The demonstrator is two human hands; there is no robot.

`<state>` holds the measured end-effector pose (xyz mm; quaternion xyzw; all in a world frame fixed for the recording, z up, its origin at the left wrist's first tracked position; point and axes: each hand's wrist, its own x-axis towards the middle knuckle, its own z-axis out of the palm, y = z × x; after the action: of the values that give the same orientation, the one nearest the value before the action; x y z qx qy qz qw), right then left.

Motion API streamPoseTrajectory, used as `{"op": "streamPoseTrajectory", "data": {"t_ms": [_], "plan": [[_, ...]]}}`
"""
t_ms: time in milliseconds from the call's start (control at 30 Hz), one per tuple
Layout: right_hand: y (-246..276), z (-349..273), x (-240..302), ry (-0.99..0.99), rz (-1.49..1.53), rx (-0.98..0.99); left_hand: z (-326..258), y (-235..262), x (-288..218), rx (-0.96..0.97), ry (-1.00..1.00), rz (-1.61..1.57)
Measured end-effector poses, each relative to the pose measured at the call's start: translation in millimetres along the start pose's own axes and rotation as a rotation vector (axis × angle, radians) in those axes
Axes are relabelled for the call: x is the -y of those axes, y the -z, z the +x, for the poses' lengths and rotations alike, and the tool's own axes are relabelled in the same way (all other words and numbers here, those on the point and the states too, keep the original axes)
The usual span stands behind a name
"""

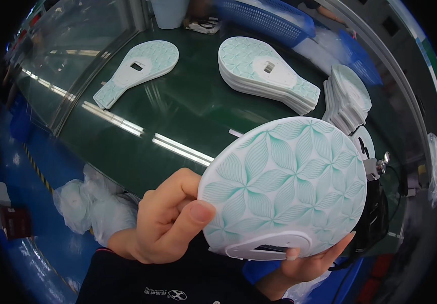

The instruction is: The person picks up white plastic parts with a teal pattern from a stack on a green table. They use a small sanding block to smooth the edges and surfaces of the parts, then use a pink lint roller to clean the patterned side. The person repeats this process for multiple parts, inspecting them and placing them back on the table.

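Close in front of me, tilted up, is a white paddle-shaped plastic panel (294, 177) with a green leaf-line pattern and a rectangular cutout at its lower end. My left hand (170, 220) pinches its left rim, thumb on the patterned face and fingers curled behind. At the lower right, my right hand (312, 261) supports it from below, with a fingertip by the cutout. Part of the panel's narrow end is hidden. Beyond it on the green table lie a similar panel (152, 58) at left and a stack of such panels (249, 58) at centre right.
Another panel stack (348, 96) stands on the right, near a metal clamp-like fitting (375, 166). At the back are a blue basket (274, 23) and a pale bucket (169, 12). Clear plastic bags (92, 202) sit below the left edge of the green table (188, 111).
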<state>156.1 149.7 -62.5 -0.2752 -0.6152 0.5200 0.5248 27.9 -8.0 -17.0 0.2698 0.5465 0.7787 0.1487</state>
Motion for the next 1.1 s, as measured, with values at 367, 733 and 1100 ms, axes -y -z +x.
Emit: {"op": "streamPoseTrajectory", "data": {"t_ms": [367, 733, 1100], "plan": [[-8, 9, 12, -0.332, 0.902, 0.133, 13, -14, 4, 0.145, 0.171, -0.081], [-18, 15, 22, -0.478, 0.458, -0.178, 6, 13, -3, 0.591, 0.316, -0.344], [-15, 18, 25, -0.584, 0.659, -0.168, 4, 11, -4, 0.557, 0.338, -0.309]]}}
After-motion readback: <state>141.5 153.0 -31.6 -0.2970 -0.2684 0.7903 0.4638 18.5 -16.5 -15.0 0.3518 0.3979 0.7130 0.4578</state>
